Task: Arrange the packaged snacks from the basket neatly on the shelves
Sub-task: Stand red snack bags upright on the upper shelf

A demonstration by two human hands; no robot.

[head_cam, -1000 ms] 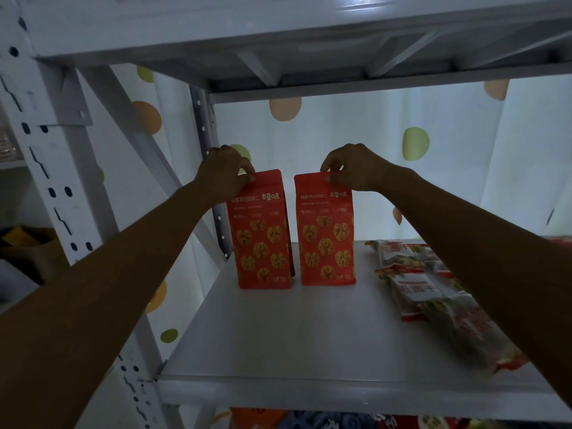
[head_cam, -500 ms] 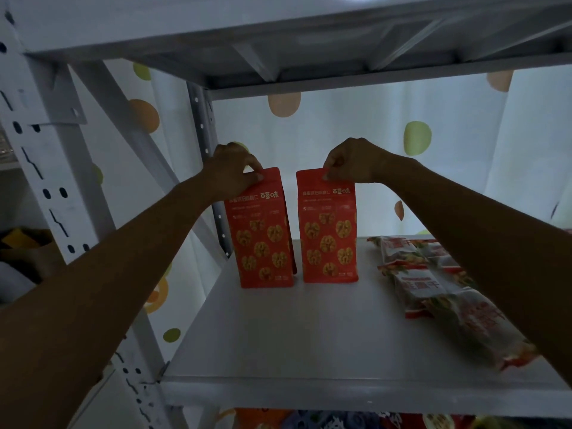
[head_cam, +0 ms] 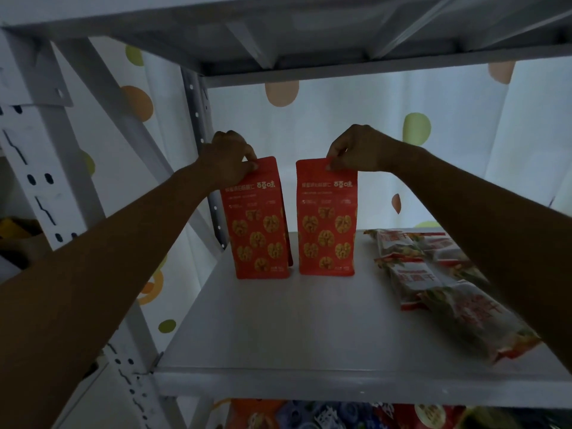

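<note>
Two red pouches (head_cam: pixel 257 224), about four white packets (head_cam: pixel 433 283)

The left red bag (head_cam: pixel 257 221) and the right red bag (head_cam: pixel 326 221) are both bright red, with yellow-orange walnut pictures all over the front. The packets (head_cam: pixel 433 274) are white with red letters and red ends. The shelf (head_cam: pixel 309 335) is pale grey. The curtain (head_cam: pixel 340 119) is white with orange and green spots.

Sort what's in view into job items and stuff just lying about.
Job: left red pouch, pinched by the left grip; right red pouch, pinched by the right grip; white packets lying flat; shelf.
Lying about: dotted curtain; yellow thing far left.
</note>
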